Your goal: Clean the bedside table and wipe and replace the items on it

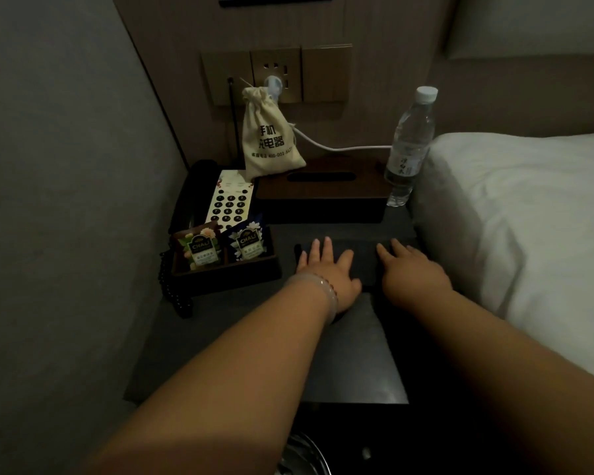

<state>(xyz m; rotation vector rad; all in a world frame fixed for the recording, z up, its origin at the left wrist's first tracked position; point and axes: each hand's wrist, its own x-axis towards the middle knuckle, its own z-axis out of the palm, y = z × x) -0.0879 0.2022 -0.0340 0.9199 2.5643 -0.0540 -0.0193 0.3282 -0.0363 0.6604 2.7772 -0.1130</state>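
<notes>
A dark cloth (362,255) lies flat on the dark bedside table (220,337). My left hand (326,269) and my right hand (412,272) both rest palm down on it, fingers spread. Behind them stand a dark wooden tissue box (323,193), a cream drawstring bag (268,138) leaning on the box, and a clear water bottle (408,145) at the table's right edge. A black telephone (213,197) sits at the back left. In front of it a dark tray (227,269) holds two tea sachets (222,246).
A white cable (336,147) runs from a plug in the wall socket panel (275,77) across to the bottle. The bed's white sheet (528,217) borders the table on the right, a grey wall on the left. A coiled phone cord (172,286) hangs at the left.
</notes>
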